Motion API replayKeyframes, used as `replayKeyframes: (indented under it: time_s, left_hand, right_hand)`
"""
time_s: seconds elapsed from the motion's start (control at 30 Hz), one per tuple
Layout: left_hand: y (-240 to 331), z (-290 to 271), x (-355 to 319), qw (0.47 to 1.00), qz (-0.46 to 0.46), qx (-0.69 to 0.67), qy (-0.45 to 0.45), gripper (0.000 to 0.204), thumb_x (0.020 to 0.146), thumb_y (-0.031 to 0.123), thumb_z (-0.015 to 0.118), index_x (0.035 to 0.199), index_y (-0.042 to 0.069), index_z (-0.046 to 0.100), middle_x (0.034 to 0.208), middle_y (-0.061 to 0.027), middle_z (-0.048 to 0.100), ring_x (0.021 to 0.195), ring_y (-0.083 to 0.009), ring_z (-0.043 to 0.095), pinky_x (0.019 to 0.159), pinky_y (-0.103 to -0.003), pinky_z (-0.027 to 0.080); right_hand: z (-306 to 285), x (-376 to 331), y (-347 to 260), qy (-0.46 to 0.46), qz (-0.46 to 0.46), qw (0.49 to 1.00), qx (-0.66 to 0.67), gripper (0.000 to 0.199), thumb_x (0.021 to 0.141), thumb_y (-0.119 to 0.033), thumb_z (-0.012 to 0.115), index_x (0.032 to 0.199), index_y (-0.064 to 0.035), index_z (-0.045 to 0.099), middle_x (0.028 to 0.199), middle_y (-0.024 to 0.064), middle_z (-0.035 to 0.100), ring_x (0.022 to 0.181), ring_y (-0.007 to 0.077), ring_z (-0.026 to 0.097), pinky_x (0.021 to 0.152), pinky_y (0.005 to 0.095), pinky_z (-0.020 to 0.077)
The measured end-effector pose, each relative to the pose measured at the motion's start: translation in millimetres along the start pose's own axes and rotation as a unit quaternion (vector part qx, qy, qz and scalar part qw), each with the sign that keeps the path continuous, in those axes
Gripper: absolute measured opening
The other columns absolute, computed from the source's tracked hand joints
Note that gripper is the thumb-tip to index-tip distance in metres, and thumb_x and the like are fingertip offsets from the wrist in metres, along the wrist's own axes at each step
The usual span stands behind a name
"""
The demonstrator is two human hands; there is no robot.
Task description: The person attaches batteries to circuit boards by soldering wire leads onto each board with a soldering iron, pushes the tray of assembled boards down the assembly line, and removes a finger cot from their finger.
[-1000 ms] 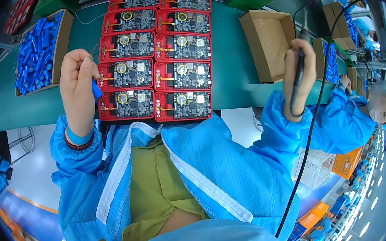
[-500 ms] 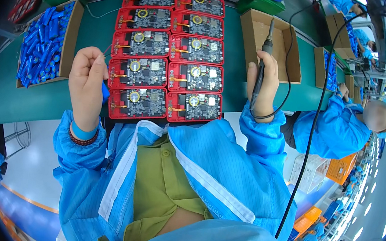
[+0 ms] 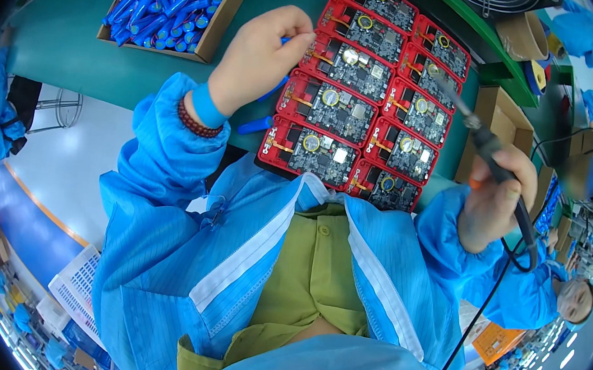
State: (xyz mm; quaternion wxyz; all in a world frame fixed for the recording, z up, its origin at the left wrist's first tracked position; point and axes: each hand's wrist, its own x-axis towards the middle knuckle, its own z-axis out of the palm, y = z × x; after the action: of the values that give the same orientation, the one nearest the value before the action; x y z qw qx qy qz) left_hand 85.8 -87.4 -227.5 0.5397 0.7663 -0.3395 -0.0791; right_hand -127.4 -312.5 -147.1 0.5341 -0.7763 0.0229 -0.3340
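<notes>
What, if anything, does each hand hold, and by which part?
Right hand: soldering iron, by its black handle. Left hand: whether it holds anything cannot be told.

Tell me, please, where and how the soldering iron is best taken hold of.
Grip the iron probably by its dark handle, coming from the cord end, on the person's right, as the right hand does. The handle is long and slim, easy to wrap fingers around; the thin metal tip slants away toward the boards and may be hot.
</notes>
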Motion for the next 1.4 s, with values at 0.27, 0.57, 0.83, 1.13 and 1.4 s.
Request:
replayKeyframes:
  time_s: [0.27,0.57,0.83,1.13,1.4]
  left_hand:
    - [-17,25,21,0.990,0.064,0.124,-0.004,0.007,0.080,0.007,0.062,0.083,0.002,0.059,0.082,-0.0112,0.057,0.086,-0.0290,0.054,0.076,-0.036,0.043]
    - [-23,27,30,0.992,0.055,0.115,-0.009,0.006,0.080,0.006,0.062,0.082,0.001,0.059,0.085,-0.0121,0.056,0.085,-0.0285,0.055,0.075,-0.034,0.043]
    - [-22,25,29,0.993,0.040,0.112,-0.021,0.007,0.081,0.006,0.062,0.082,0.000,0.059,0.086,-0.0127,0.055,0.084,-0.0280,0.055,0.074,-0.034,0.043]
    - [-23,26,28,0.991,0.055,0.125,-0.013,0.006,0.080,0.006,0.062,0.082,0.001,0.059,0.085,-0.0121,0.055,0.082,-0.0282,0.055,0.072,-0.034,0.044]
    - [-23,28,28,0.991,0.051,0.123,-0.006,0.005,0.079,0.004,0.062,0.081,0.001,0.059,0.085,-0.0120,0.055,0.083,-0.0285,0.055,0.073,-0.035,0.044]
  right_hand:
    - [52,35,39,-0.126,0.086,0.988,-0.019,0.021,0.088,-0.016,0.055,0.093,0.0031,0.063,0.088,0.0112,0.065,0.079,0.0161,0.060,0.070,0.0264,0.0461]
    - [59,41,62,-0.154,0.089,0.984,-0.016,0.021,0.089,-0.016,0.055,0.093,0.0032,0.063,0.086,0.0110,0.065,0.075,0.0153,0.059,0.066,0.0265,0.0454]
    - [60,43,68,-0.170,0.069,0.982,-0.046,0.021,0.088,-0.018,0.056,0.092,0.0010,0.063,0.083,0.0108,0.065,0.070,0.0180,0.060,0.063,0.0276,0.0461]
    - [61,42,70,-0.188,0.056,0.979,-0.057,0.021,0.088,-0.019,0.057,0.091,0.0000,0.063,0.080,0.0108,0.064,0.066,0.0190,0.060,0.061,0.0291,0.0466]
    - [63,45,70,-0.209,0.017,0.974,-0.083,0.019,0.086,-0.019,0.058,0.090,-0.0008,0.063,0.080,0.0123,0.065,0.067,0.0221,0.062,0.061,0.0307,0.0473]
